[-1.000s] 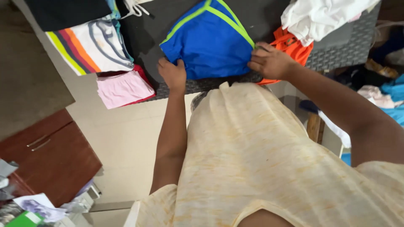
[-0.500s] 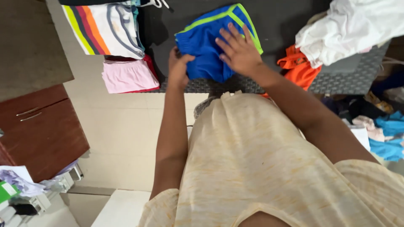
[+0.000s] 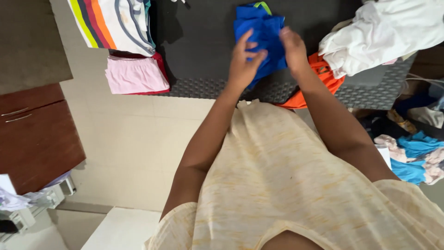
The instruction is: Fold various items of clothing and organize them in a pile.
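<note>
At the far left of the frame a dark red-brown cabinet (image 3: 37, 134) is seen above a pale tiled floor (image 3: 134, 143); at the upper left a striped folded garment (image 3: 113, 25) and, just below it, a pink folded garment (image 3: 134, 74) are laid on the edge of a dark grey mat (image 3: 199, 46). In the upper middle the blue shorts with a lime-green trim (image 3: 261, 32) are held over the mat between both hands. The left hand (image 3: 243, 65) is closed on the lower left edge of the shorts, the fingers (image 3: 245, 41) curled loosely and the thumb pressed onto the cloth. The right hand (image 3: 291, 48) is closed on the right edge, its fingers tucked under the fabric, so their exact spread cannot be told. Compared with half a second earlier, the shorts have been folded to a narrower bundle and shifted up and to the right; the right hand, then laid flat and spread on top, is now gripping the side, and the left hand has been brought in from the left edge. The long axis of the bundle now runs nearly top to bottom in the frame, with the green-trimmed end pointed toward the top edge. To the right, an orange garment (image 3: 323, 78) is partly covered by the right forearm, and a white heap of cloth (image 3: 384, 32) is piled at the upper right.
</note>
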